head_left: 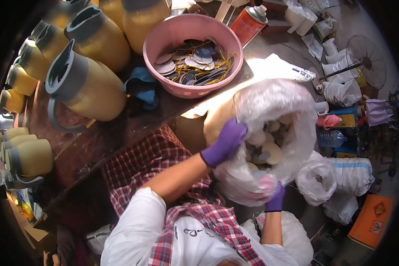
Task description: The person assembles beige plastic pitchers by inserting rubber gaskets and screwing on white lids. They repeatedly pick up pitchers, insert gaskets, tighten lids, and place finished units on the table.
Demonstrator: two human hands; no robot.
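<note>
Left hand (228,142) grips the plastic bag (270,99) by its left rim, right hand (275,198) its near rim; mouth gaping, right of the table (77,155) edge.

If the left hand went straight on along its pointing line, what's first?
The near rim of the translucent, crinkled plastic bag, which the purple-gloved left hand appears to touch; depth beyond is unclear.

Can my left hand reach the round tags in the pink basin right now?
Probably yes: the pink basin is open-topped and nearby, nothing covers the round tags, though your left hand would first release the plastic bag.
</note>
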